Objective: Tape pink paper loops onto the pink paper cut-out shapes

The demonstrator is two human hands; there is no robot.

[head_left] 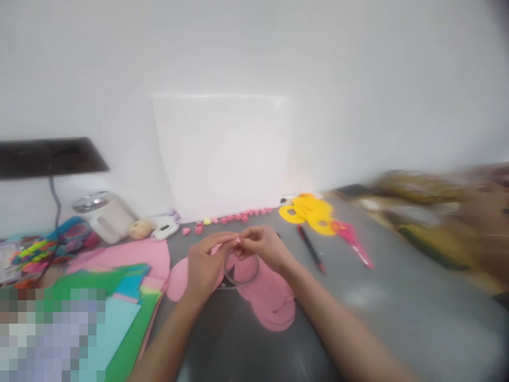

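Apparently pinching a small pink piece (237, 240) with left hand (204, 261) and right hand (265, 247).
Probably light, easily creased; best held by edges.

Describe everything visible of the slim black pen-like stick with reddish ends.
The slim black pen-like stick has a reddish patch at each end and looks like plastic. It lies on the dark grey tabletop, right of the right hand, slanting from near the yellow paper rings toward the person. No hand touches it; blur hides any markings.
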